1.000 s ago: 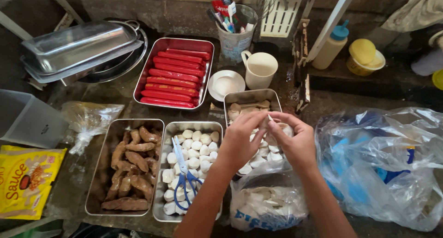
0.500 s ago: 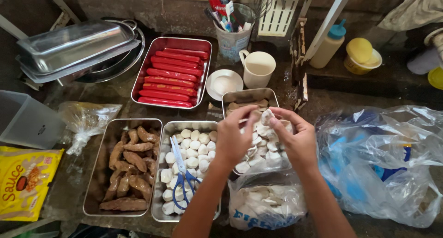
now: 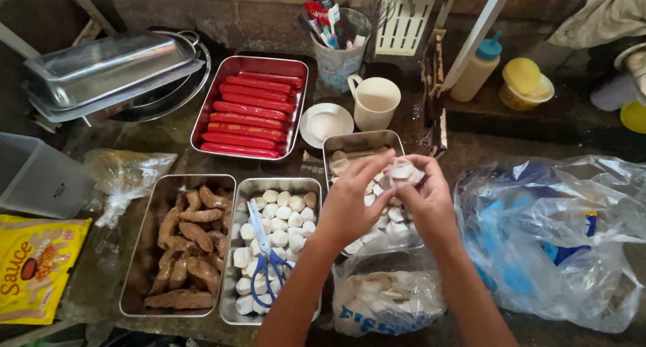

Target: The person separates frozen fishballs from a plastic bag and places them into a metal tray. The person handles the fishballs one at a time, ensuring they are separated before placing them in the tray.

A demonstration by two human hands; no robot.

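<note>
Left hand: the left hand (image 3: 353,209) is raised over the metal tray of pale slices (image 3: 356,145), its fingers (image 3: 377,165) closed on a pale fish-cake piece (image 3: 402,172) from the left.
Right hand: the right hand (image 3: 431,202) meets it from the right, fingers curled around the same piece; both hands pinch it together.
Pale piece: held above the slice tray, near the middle of the worktop (image 3: 471,145), clear of the slices below.
Bag under the wrists: a clear plastic bag of white pieces (image 3: 387,300) lies at the near edge, just below both forearms.
White-ball tray: a metal tray of white round balls (image 3: 276,212) sits left of the hands, blue-handled scissors (image 3: 264,253) lying on the balls.
Brown tray: a tray of brown fried pieces (image 3: 185,243) stands touching it on its left.
Red tray: red sausages (image 3: 249,115) fill a red-rimmed tray towards the far edge.
Far side: a cream mug (image 3: 375,101) and a small white saucer (image 3: 326,124) stand beside the sausage tray.
Right edge: a large crumpled clear bag (image 3: 558,233) with blue things inside.
Left edge: a yellow sauce packet (image 3: 33,266) near the near-left corner.
</note>
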